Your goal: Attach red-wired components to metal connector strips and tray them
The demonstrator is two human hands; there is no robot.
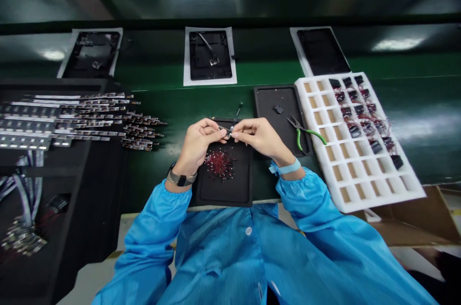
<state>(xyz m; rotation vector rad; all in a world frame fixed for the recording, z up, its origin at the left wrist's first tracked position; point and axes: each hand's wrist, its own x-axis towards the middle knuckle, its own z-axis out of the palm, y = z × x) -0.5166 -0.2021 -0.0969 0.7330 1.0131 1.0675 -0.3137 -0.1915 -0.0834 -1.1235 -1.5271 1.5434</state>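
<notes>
While left hand and right hand meet over the far end of the near black tray, head view has both pinching a small component between fingertips, just beyond a heap of red-wired parts. Step in hand: probably fine fitting or adjusting; next move likely calls for steady grip, exact alignment. Component looks silvery and dark, largely finger-hidden.

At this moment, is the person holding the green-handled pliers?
No, the pliers lie on the black tray, one handle reaching over the white tray.
</notes>
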